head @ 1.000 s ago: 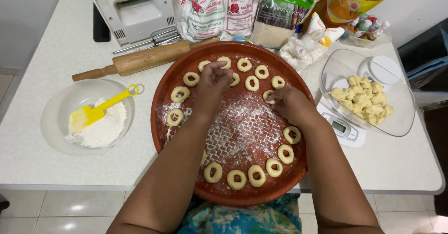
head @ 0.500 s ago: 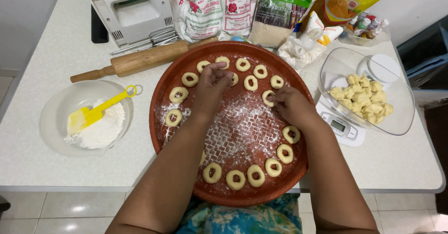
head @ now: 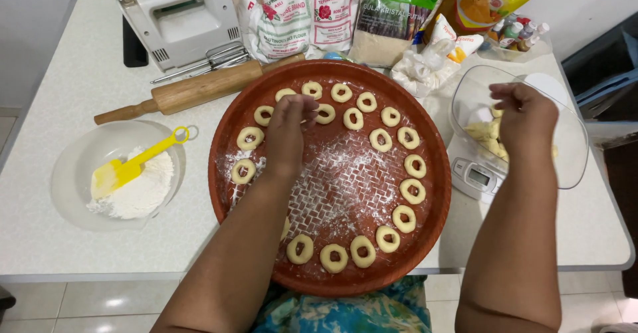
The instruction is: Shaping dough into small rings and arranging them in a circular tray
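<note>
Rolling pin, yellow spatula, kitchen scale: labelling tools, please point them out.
Rolling pin (head: 199, 88), head view, middle of wooden barrel.
Yellow spatula (head: 126, 171), head view, blade base.
Kitchen scale (head: 476, 177), head view, display panel.

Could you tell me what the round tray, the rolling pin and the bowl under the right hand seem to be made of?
Round tray: probably matt reddish-brown plastic or clay, with a woven-pattern floor under the flour; I cannot tell which.
Rolling pin: wood, pale with visible grain.
Bowl under the right hand: clear plastic or glass; the scale shows through.

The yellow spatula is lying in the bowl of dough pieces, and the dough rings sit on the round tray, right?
Not quite. The head view shows the yellow spatula in the flour bowl, not with the dough pieces. The dough rings do sit on the round tray.
</note>
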